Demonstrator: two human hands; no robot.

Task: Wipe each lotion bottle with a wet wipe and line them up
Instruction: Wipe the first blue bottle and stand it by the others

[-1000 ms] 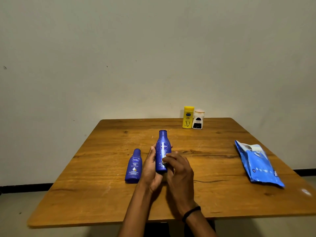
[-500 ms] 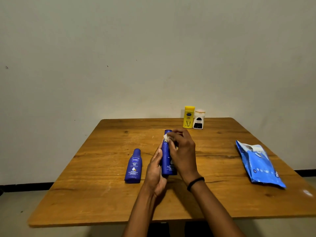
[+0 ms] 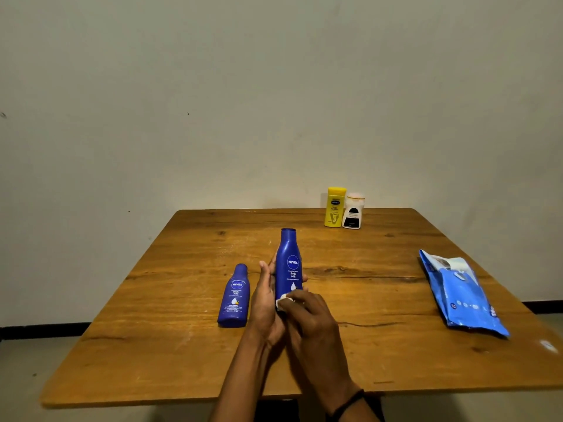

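Note:
A tall blue lotion bottle [image 3: 289,263] stands upright over the middle of the wooden table [image 3: 380,345], its label facing me. My left hand [image 3: 266,303] grips its lower left side. My right hand [image 3: 307,318] presses a small white wet wipe [image 3: 281,300] against the bottle's base. A smaller blue lotion bottle [image 3: 234,296] stands just left of my left hand, apart from it. At the table's far edge a yellow bottle [image 3: 334,207] and a white bottle [image 3: 353,211] stand side by side, touching.
A blue wet-wipe pack [image 3: 460,292] lies flat near the table's right edge. A plain wall rises right behind the table. The floor shows beyond the left and front edges.
My right hand slid the wipe from the bottle's cap down to its base. The bottle turned so its label faces me again. The other bottles and the pack stayed put.

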